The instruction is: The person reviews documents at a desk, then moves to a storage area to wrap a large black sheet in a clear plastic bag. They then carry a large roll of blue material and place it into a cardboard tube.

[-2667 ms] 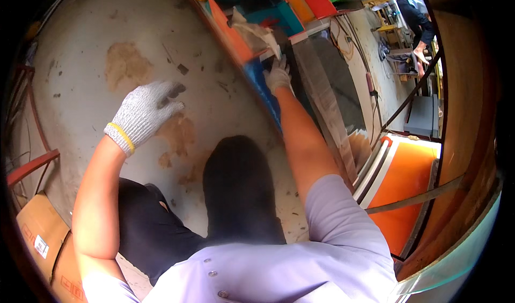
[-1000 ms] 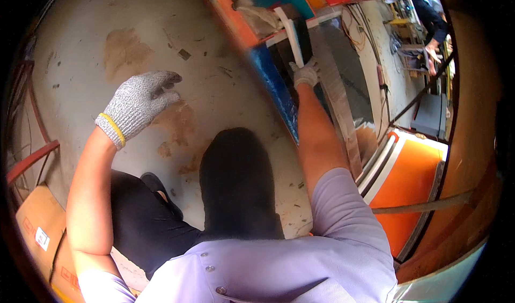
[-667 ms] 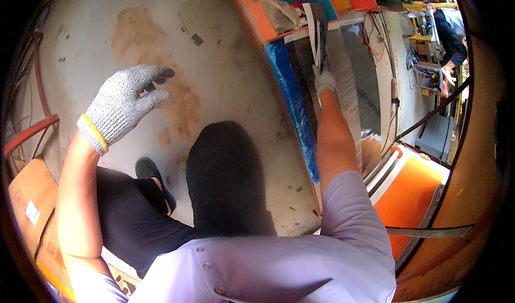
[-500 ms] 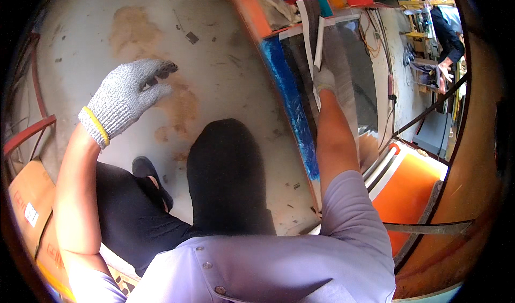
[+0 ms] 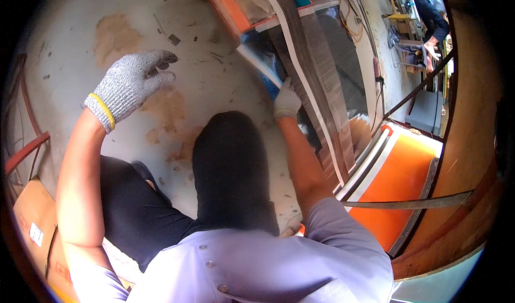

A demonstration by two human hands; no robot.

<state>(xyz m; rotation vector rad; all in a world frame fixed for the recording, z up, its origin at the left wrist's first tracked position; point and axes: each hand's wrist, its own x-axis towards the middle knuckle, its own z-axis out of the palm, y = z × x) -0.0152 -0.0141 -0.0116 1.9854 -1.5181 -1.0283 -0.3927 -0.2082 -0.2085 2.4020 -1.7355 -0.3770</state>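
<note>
A worker crouched on a stained concrete floor (image 5: pixel 70 13) reaches out with the right hand (image 5: pixel 287 101), gloved in white, to the near edge of a long strip of dark wood-grain veneer (image 5: pixel 314 83) with a pale border. The strip's long axis runs away from the worker, from low at the right, beside an orange panel (image 5: pixel 399 185), up and leftward to an orange-edged shelf (image 5: pixel 230 10) where it overhangs a blue sheet (image 5: pixel 263 61). The right hand sits about midway along the strip, on its left side, fingers curled against the edge; whether they actually pinch it or merely press on it cannot be told from here.

The left hand (image 5: pixel 131 80), in a grey knit glove with a yellow cuff, is raised well clear over the bare floor, fingers loosely bent and holding nothing. It is far from the strip, so the right is plainly the nearer hand, and any shift of the strip would seem to run lengthwise along that diagonal.

A cardboard box (image 5: pixel 32 222) stands at the worker's left. Another person (image 5: pixel 432 21) bends over a bench in the far background.
</note>
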